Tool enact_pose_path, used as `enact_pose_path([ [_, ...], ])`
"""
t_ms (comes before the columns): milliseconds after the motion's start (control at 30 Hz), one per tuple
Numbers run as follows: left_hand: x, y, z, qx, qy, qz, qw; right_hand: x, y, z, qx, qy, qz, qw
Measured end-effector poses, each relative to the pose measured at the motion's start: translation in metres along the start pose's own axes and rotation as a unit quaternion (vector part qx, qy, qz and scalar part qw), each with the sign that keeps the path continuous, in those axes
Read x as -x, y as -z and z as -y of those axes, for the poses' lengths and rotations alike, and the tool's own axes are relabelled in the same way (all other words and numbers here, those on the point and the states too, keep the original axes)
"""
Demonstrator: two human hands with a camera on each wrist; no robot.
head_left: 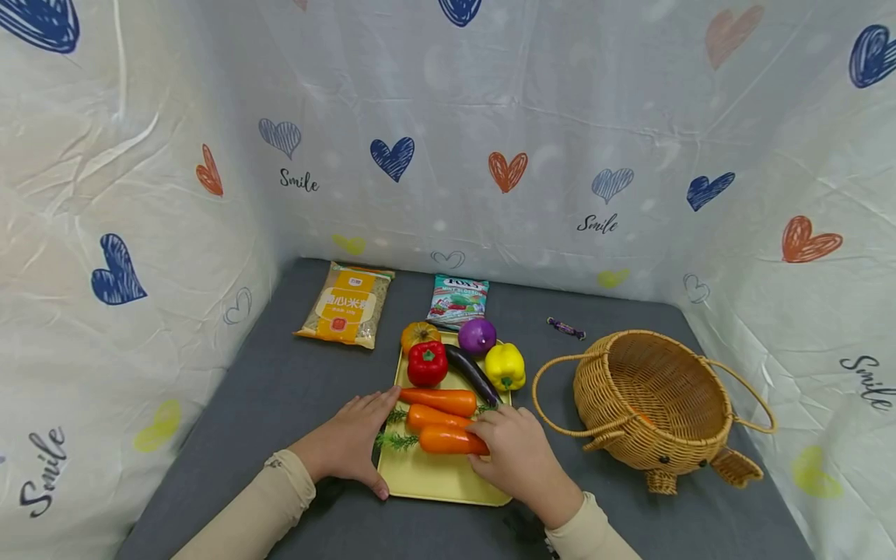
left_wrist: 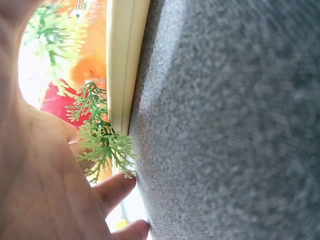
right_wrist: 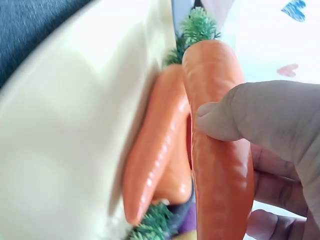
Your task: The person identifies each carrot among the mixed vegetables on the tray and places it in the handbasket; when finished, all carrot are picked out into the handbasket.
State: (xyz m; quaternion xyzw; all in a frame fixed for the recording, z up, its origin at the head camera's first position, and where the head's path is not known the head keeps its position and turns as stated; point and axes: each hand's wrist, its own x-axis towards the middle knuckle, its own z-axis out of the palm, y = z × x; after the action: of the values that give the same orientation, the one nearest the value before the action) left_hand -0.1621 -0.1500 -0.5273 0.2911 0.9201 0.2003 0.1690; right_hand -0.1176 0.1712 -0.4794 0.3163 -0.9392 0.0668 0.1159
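My right hand (head_left: 514, 451) grips the nearest orange carrot (head_left: 451, 440) by its right end. In the right wrist view, thumb and fingers curl round that carrot (right_wrist: 212, 70), raised over the others. Two more carrots, the middle one (head_left: 430, 417) and the far one (head_left: 448, 400), lie on the yellow tray (head_left: 441, 486). My left hand (head_left: 350, 439) is at the tray's left edge, fingers extended and thumb spread, beside the green carrot tops (left_wrist: 105, 140). Farther back on the tray are a red pepper (head_left: 427, 364), an eggplant (head_left: 470, 373) and a yellow pepper (head_left: 505, 367).
A purple onion (head_left: 477, 336) and a small pumpkin (head_left: 420, 334) sit at the tray's far end. Behind are a grain bag (head_left: 348, 305) and a mint bag (head_left: 458, 299). A wrapped candy (head_left: 565, 328) lies near the wicker basket (head_left: 595, 389) on the right.
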Motion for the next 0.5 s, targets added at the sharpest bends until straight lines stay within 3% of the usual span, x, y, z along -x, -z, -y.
enact_pose_path([
  [500, -0.001, 0.000, 0.000, -0.005, 0.003, 0.007, 1.0000, 0.009, 0.024, -0.024, 0.028, -0.017, -0.053, 0.9980],
])
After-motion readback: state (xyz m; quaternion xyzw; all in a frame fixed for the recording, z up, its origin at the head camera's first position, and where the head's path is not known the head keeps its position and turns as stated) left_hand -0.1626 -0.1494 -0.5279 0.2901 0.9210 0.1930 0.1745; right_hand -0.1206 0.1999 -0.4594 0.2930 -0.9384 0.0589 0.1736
